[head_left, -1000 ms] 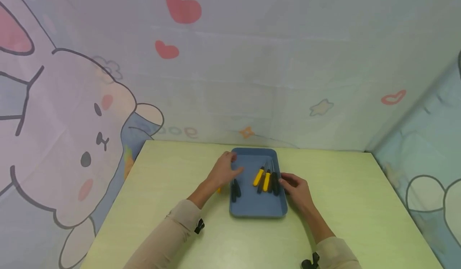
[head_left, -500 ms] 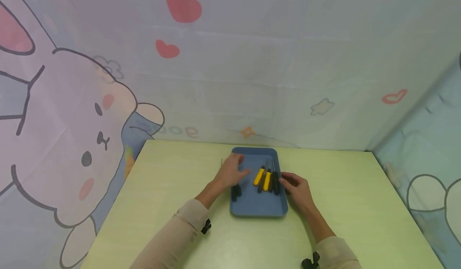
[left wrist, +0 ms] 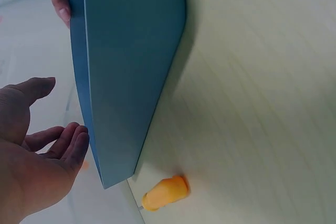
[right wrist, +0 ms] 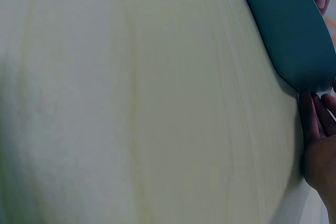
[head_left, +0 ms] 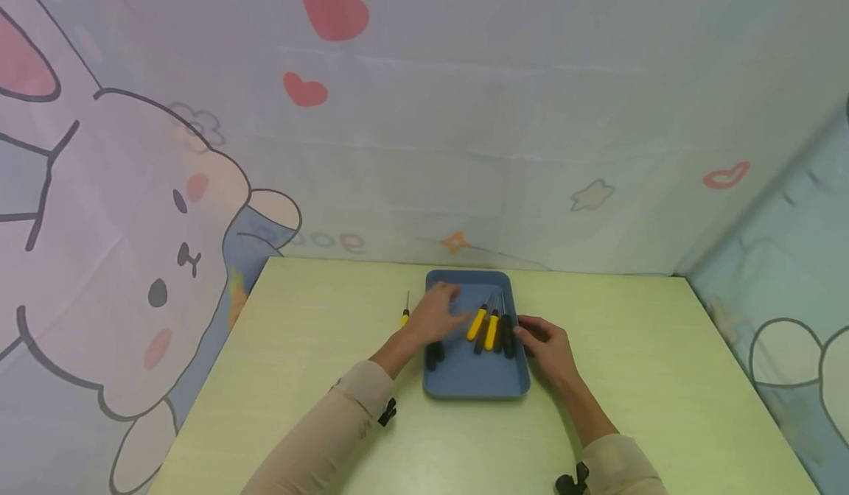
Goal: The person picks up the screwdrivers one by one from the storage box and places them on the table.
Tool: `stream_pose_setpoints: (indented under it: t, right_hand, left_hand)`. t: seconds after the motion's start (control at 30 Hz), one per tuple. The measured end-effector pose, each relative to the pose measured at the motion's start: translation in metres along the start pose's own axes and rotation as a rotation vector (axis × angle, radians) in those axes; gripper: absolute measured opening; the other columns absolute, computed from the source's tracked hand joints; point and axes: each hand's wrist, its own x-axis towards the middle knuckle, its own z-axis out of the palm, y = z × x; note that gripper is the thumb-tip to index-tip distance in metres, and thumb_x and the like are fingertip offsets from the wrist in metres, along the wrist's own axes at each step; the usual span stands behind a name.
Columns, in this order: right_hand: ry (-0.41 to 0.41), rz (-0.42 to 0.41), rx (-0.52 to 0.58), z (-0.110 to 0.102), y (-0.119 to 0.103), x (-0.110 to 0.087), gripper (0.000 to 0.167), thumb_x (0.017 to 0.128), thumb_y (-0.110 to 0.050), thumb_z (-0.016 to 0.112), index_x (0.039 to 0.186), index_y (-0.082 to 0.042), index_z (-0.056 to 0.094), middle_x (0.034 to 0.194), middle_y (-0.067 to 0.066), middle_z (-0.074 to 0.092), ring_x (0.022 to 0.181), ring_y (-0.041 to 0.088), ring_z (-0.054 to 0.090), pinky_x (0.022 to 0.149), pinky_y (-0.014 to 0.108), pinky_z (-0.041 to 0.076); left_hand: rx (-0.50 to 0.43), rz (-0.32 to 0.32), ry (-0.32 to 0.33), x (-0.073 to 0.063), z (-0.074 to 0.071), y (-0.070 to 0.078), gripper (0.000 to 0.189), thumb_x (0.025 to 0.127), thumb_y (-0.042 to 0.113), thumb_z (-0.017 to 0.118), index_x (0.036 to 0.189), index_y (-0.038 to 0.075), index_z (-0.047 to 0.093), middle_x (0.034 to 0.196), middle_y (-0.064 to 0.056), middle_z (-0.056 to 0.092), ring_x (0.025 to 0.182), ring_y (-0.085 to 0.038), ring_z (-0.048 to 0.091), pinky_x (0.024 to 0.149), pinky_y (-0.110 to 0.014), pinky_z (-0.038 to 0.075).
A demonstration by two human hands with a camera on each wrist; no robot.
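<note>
Fingers loosely bent, thumb well apart, nothing in its grasp: that's the left hand (head_left: pixel 434 317), hanging over the left side of a blue-grey, round-cornered tray (head_left: pixel 474 378). And the right hand (head_left: pixel 547 344) rests its relaxed fingers against the tray's right wall, thumb by the rim.

Inside, it's crowded at the right: a cluster of yellow- and black-handled screwdrivers (head_left: pixel 491 333), slim metal shafts pointing to the far end. Over at the left, two black handles (head_left: pixel 432 356) poke out from under the left hand, which blocks the rest of them!

Outside, just left of the tray, a yellow-handled screwdriver (head_left: pixel 405 317) lies on the pale wood-grain table (head_left: pixel 318 318), its near end masked by the left wrist. Behind everything hangs a pastel cloth backdrop (head_left: pixel 464 149), printed with hearts and a big rabbit.
</note>
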Motion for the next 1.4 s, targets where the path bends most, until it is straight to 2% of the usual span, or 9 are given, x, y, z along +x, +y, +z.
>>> stream_pose_setpoints:
  t: [0.2, 0.37, 0.53, 0.63, 0.77, 0.97, 1.1, 1.27, 1.4]
  right_hand:
    - [0.002, -0.002, -0.012, 0.0, -0.002, 0.0, 0.039, 0.103, -0.011, 0.071, 0.135, 0.009, 0.066, 0.133, 0.029, 0.067, 0.103, 0.004, 0.068, 0.084, 0.019, 0.057]
    - [0.003, -0.002, 0.014, -0.001, 0.011, 0.006, 0.039, 0.102, -0.012, 0.072, 0.135, 0.009, 0.066, 0.134, 0.029, 0.067, 0.102, 0.004, 0.068, 0.084, 0.019, 0.057]
    - [0.018, 0.001, 0.028, 0.0, 0.033, 0.014, 0.042, 0.103, -0.019, 0.073, 0.138, 0.004, 0.067, 0.136, 0.025, 0.067, 0.104, 0.004, 0.067, 0.085, 0.017, 0.056]
    - [0.025, -0.015, 0.018, 0.0, 0.037, 0.015, 0.044, 0.102, -0.023, 0.074, 0.138, 0.002, 0.067, 0.136, 0.023, 0.068, 0.106, 0.005, 0.067, 0.086, 0.017, 0.056]
    - [0.031, -0.034, 0.021, 0.0, 0.037, 0.014, 0.044, 0.101, -0.024, 0.075, 0.136, 0.002, 0.068, 0.134, 0.024, 0.069, 0.108, 0.009, 0.067, 0.087, 0.018, 0.056]
    - [0.022, -0.032, 0.018, -0.001, 0.037, 0.018, 0.042, 0.102, -0.019, 0.074, 0.137, 0.004, 0.067, 0.135, 0.025, 0.068, 0.108, 0.007, 0.066, 0.087, 0.015, 0.055]
    - [0.016, -0.026, 0.023, -0.002, 0.037, 0.02, 0.04, 0.102, -0.014, 0.073, 0.135, 0.007, 0.067, 0.134, 0.027, 0.068, 0.108, 0.01, 0.067, 0.086, 0.016, 0.056]
    - [0.025, -0.04, 0.009, -0.001, 0.037, 0.018, 0.042, 0.102, -0.02, 0.075, 0.136, 0.003, 0.068, 0.134, 0.024, 0.069, 0.112, 0.012, 0.067, 0.088, 0.016, 0.055]
    - [0.015, -0.03, 0.026, -0.002, 0.032, 0.014, 0.042, 0.102, -0.017, 0.074, 0.137, 0.005, 0.067, 0.136, 0.025, 0.068, 0.114, 0.014, 0.067, 0.089, 0.016, 0.055]
  left_hand:
    - [0.006, -0.013, -0.04, 0.004, 0.005, 0.005, 0.064, 0.101, 0.029, 0.075, 0.151, -0.003, 0.053, 0.149, -0.022, 0.053, 0.125, -0.032, 0.061, 0.102, -0.045, 0.055]
    - [0.017, -0.014, -0.075, 0.008, 0.007, 0.008, 0.062, 0.101, 0.027, 0.075, 0.151, -0.004, 0.054, 0.149, -0.023, 0.053, 0.126, -0.033, 0.06, 0.104, -0.046, 0.054]
    - [0.047, -0.017, -0.107, 0.011, 0.011, 0.01, 0.058, 0.101, 0.024, 0.075, 0.148, -0.004, 0.056, 0.139, -0.02, 0.059, 0.12, -0.031, 0.062, 0.101, -0.043, 0.055]
    - [0.063, -0.022, -0.121, 0.013, 0.013, 0.011, 0.055, 0.1, 0.023, 0.075, 0.145, -0.003, 0.058, 0.131, -0.017, 0.062, 0.114, -0.029, 0.063, 0.096, -0.041, 0.057]
    - [0.084, -0.025, -0.137, 0.015, 0.016, 0.014, 0.052, 0.099, 0.022, 0.077, 0.142, -0.003, 0.061, 0.127, -0.016, 0.064, 0.111, -0.027, 0.064, 0.093, -0.039, 0.057]
    - [0.145, -0.012, -0.154, 0.017, 0.022, 0.017, 0.039, 0.098, 0.02, 0.078, 0.129, -0.002, 0.067, 0.116, -0.014, 0.066, 0.104, -0.026, 0.063, 0.09, -0.038, 0.056]
    - [0.137, -0.02, -0.156, 0.017, 0.025, 0.018, 0.037, 0.098, 0.018, 0.077, 0.128, -0.002, 0.068, 0.118, -0.014, 0.067, 0.108, -0.026, 0.063, 0.095, -0.039, 0.056]
    - [0.145, -0.036, -0.152, 0.016, 0.028, 0.019, 0.038, 0.098, 0.017, 0.076, 0.131, -0.001, 0.068, 0.123, -0.015, 0.067, 0.112, -0.025, 0.063, 0.098, -0.04, 0.056]
    - [0.195, -0.02, -0.134, 0.017, 0.032, 0.02, 0.029, 0.096, 0.015, 0.077, 0.119, -0.001, 0.07, 0.109, -0.011, 0.068, 0.098, -0.023, 0.062, 0.086, -0.036, 0.056]
